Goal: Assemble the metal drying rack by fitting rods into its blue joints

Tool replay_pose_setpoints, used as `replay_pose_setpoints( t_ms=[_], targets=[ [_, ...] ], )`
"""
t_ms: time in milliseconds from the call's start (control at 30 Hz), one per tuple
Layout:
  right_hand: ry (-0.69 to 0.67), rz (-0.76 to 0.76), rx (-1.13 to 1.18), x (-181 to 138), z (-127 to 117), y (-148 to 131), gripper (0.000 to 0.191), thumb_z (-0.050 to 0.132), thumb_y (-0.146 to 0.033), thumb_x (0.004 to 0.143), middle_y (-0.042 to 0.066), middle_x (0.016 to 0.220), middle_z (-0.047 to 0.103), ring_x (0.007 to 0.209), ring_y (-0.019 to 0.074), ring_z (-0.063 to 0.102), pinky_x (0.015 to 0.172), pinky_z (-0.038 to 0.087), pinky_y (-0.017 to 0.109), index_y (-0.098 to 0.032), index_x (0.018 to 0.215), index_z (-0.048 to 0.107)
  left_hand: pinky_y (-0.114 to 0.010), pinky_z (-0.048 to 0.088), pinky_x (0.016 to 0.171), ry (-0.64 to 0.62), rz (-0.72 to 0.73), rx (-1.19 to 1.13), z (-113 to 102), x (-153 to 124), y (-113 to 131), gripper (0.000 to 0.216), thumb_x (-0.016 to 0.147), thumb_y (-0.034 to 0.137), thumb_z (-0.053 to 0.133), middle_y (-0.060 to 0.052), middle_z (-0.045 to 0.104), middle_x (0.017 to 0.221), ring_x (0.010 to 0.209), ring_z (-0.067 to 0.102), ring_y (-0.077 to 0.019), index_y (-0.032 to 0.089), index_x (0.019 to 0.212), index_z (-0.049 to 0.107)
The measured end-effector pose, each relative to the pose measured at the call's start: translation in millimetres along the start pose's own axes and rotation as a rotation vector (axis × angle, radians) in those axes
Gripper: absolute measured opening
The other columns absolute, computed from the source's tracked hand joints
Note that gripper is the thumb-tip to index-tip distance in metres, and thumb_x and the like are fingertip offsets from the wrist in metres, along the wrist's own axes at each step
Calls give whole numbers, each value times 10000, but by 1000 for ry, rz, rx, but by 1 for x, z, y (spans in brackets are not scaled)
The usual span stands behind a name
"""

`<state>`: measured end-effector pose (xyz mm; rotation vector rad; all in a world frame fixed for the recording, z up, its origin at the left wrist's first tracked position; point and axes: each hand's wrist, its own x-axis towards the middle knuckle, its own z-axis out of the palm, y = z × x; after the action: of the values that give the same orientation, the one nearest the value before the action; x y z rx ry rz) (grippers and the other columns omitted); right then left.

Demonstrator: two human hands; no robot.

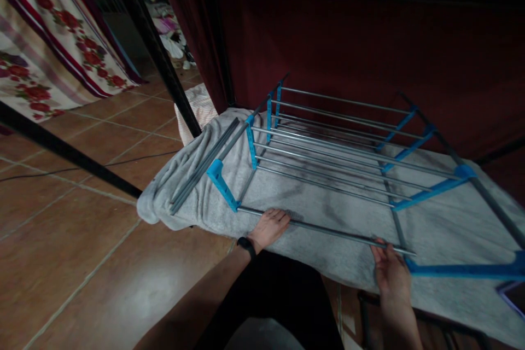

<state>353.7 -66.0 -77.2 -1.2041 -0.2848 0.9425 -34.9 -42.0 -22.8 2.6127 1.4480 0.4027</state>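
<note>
A rack of grey metal rods (328,147) joined by blue plastic brackets (223,186) lies on a surface covered by a grey towel (447,229). My left hand (268,228) rests on the nearest rod (328,229) close to its left end, fingers curled over it. A dark band sits on that wrist. My right hand (389,270) pinches the same rod near its right end, beside a blue bracket (463,270). A bundle of loose grey rods (205,167) lies on the towel at the left.
Brown tiled floor (61,240) spreads to the left, crossed by a thin cable. Black metal poles (61,147) slant across it. A floral cloth (49,27) hangs at far left. Dark red curtain (369,38) backs the rack. A pale folded cloth (200,106) lies behind the towel.
</note>
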Motion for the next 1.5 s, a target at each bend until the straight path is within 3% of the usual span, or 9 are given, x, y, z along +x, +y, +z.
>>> replay_pose_setpoints(
  t_ms=[367, 733, 967, 1500],
  targets=[
    [-62, -6, -23, -3, -1, -3, 160, 800, -292, 758, 9, 977, 751, 1006, 143, 713, 1052, 540, 333, -221, 854, 693, -387, 469, 900, 3, -8, 19, -2, 0, 1, 264, 1010, 246, 400, -83, 693, 992, 980, 627, -227, 207, 1067, 654],
    [-126, 12, 23, -2, -7, -4, 169, 830, -244, 734, 5, 1003, 762, 1034, 138, 717, 1027, 571, 329, -229, 864, 723, -383, 461, 885, -5, -9, 26, -1, -1, 1, 233, 1007, 247, 428, -83, 693, 984, 973, 633, -235, 206, 1075, 647],
    [-76, 39, 7, -4, -6, -6, 241, 876, -312, 710, -6, 999, 765, 1018, 128, 718, 1048, 556, 333, -230, 861, 708, -374, 459, 877, 3, -12, 31, -2, -2, 2, 246, 1009, 263, 421, -76, 692, 974, 959, 630, -225, 208, 1057, 656],
    [-74, 85, 81, -3, -6, -7, 269, 890, -297, 712, -20, 985, 758, 932, 108, 717, 937, 597, 271, -223, 914, 728, -392, 467, 876, 77, 27, 47, 3, -4, 0, 301, 1027, 286, 398, -91, 709, 978, 927, 646, -224, 178, 1120, 663]
  ],
)
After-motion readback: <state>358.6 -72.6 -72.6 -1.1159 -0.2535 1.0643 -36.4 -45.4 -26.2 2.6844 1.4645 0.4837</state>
